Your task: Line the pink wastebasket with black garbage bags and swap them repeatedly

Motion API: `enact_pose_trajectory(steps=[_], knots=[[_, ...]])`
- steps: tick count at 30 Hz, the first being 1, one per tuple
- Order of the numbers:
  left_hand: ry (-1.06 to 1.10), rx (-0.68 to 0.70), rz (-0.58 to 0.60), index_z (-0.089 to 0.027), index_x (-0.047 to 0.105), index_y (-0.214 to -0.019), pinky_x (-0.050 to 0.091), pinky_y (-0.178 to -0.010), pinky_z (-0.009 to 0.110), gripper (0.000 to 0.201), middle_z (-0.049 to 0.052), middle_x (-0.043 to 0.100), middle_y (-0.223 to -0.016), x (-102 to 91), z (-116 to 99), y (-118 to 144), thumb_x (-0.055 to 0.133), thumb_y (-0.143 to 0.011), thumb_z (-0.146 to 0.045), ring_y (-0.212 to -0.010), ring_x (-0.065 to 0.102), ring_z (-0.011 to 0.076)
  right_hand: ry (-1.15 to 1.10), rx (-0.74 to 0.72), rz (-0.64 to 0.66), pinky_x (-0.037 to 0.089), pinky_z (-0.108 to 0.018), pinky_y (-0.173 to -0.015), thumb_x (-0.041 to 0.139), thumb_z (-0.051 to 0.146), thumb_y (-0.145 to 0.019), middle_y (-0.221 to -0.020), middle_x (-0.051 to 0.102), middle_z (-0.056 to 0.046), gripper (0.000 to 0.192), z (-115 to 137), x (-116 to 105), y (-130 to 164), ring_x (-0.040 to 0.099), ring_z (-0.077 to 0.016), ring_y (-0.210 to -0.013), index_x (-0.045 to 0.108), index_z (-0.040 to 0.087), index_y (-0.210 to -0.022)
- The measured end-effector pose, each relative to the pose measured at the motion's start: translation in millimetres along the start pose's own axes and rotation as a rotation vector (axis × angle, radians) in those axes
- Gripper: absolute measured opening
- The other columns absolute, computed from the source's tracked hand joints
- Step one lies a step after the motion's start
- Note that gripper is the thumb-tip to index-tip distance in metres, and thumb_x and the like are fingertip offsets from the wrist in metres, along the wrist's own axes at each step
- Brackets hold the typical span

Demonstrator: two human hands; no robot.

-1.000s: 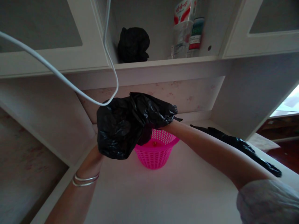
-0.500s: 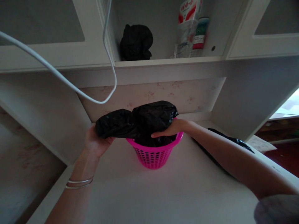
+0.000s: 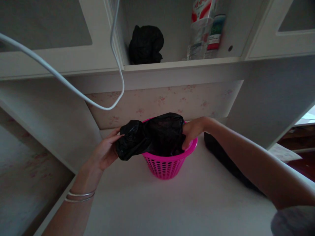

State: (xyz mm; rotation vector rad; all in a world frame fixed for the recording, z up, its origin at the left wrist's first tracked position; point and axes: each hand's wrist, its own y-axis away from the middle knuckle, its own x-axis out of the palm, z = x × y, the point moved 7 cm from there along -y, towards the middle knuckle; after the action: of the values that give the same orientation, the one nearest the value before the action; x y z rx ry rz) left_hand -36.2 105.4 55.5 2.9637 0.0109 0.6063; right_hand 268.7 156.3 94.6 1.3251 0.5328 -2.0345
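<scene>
A small pink perforated basket [image 3: 169,165] stands on the white desk [image 3: 172,203]. A black plastic bag [image 3: 152,136] lies across its top, part of it down inside and part hanging over the left rim. My left hand [image 3: 105,152] grips the bag's overhanging left end; two thin bangles ring that wrist. My right hand [image 3: 193,131] holds the bag's right side at the basket's right rim, fingers curled down into the opening.
Another black plastic bag [image 3: 228,157] lies flat on the desk under my right forearm. On the shelf above sit a bunched black bag [image 3: 146,44] and bottles [image 3: 204,29]. A white cable [image 3: 73,88] loops down at upper left. Cabinet walls close in left and right.
The bag came down from above the basket and now sits partly inside it. My right hand went to the right rim; my left hand moved closer to the basket.
</scene>
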Motion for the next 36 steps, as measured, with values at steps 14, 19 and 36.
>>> enact_pose_trajectory(steps=[14, 19, 36], knots=[[-0.053, 0.099, 0.162, -0.034, 0.072, -0.132, 0.061, -0.088, 0.023, 0.069, 0.000, 0.075, -0.133, 31.2, 7.3, -2.3, 0.084, -0.069, -0.008, -0.108, 0.075, 0.0213, -0.008, -0.100, -0.133, 0.044, -0.050, -0.118, 0.079, 0.048, -0.082, -0.157, 0.054, -0.012, 0.086, 3.0, -10.9, -8.7, 0.055, -0.0343, -0.140, 0.045, 0.026, -0.157], [-0.056, 0.124, 0.209, -0.040, 0.067, -0.138, 0.061, -0.085, 0.024, 0.078, -0.001, 0.076, -0.131, 34.0, 5.9, 0.3, 0.084, -0.069, -0.009, -0.107, 0.076, 0.0225, -0.016, -0.225, -0.097, 0.042, -0.044, -0.117, 0.080, 0.027, -0.076, -0.156, 0.056, -0.008, 0.097, 29.6, 8.0, -39.0, 0.056, -0.0291, -0.138, 0.036, 0.029, -0.162], [-0.021, 0.185, 0.186, -0.036, 0.077, -0.125, 0.060, -0.101, 0.041, 0.058, 0.001, 0.079, -0.121, 52.2, 14.0, 12.7, 0.083, -0.070, -0.016, -0.120, 0.071, 0.0329, 0.126, -0.264, -0.219, 0.056, -0.034, -0.084, 0.072, 0.025, -0.086, -0.143, 0.065, -0.010, 0.077, 65.9, 6.7, 5.6, 0.072, -0.0224, -0.101, 0.042, 0.031, -0.157]])
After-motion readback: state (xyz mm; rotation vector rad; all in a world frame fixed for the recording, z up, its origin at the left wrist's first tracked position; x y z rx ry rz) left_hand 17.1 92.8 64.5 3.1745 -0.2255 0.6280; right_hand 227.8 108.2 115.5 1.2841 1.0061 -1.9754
